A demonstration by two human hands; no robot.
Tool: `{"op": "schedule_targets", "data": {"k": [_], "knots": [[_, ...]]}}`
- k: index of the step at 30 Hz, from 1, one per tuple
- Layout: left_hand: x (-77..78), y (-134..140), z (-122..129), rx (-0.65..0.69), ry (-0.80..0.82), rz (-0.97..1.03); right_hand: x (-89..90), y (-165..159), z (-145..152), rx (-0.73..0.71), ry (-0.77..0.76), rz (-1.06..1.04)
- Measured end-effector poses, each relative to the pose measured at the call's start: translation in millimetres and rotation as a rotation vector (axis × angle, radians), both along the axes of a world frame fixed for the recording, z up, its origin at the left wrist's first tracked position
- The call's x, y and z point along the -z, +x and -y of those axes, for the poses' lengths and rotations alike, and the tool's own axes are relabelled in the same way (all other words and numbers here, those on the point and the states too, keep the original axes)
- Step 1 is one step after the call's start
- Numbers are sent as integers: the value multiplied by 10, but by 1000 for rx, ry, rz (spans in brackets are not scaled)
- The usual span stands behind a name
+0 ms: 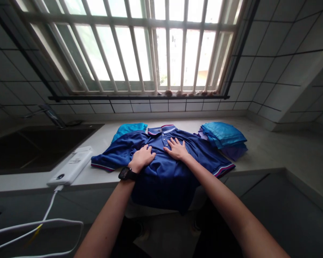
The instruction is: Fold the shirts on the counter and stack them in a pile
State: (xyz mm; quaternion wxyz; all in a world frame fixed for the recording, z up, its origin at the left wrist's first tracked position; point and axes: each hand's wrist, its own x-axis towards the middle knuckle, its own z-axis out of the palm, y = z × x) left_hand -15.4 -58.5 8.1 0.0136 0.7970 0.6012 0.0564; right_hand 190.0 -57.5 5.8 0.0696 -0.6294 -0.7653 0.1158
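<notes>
A navy blue polo shirt point(161, 175) lies front side up, its striped collar toward the window and its sleeves spread to both sides. The lower part hangs over the counter's front edge. My left hand point(143, 157), with a black watch on the wrist, rests on the chest left of the buttons, fingers somewhat bent but apart. On the other side of the placket, my right hand point(177, 149) lies flat with fingers spread. Neither hand grips the cloth. Some wrinkles run through the fabric below the hands.
Teal folded cloth point(129, 129) sits behind the left sleeve. A stack of blue and purple folded clothes point(223, 136) stands by the right sleeve. At left are a white power strip point(71, 166) with a white cable point(50, 208), and a dark sink point(40, 147). A barred window is behind.
</notes>
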Motion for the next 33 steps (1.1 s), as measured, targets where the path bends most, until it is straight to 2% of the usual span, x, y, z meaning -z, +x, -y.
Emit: {"op": "schedule_targets", "data": {"k": [3,6,9,11,16,20,25,28,30,33], "knots": [[-57,146,42,-102,17,-97,-40,15,-73,-49,22,0],[-35,212,-47,8,93,-65,-145,-68,-158,-15,63,17],[53,157,-180,79,49,19,-208,-180,-291,77,158,42],[123,89,-228,63,22,44,-185,-211,-405,90,164,43],[257,-13,-195,-15,61,54,-48,-110,-692,114,-4,26],[269,-14,-179,-16,108,87,-12,-59,-779,131,28,37],[210,-28,-216,228,149,196,-89,-158,-646,94,231,114],[186,-39,-223,208,121,193,-217,-146,-450,63,272,149],[173,-37,-218,172,105,190,-302,10,-228,138,249,102],[150,-21,-207,154,100,208,-352,526,259,351,196,-2]]}}
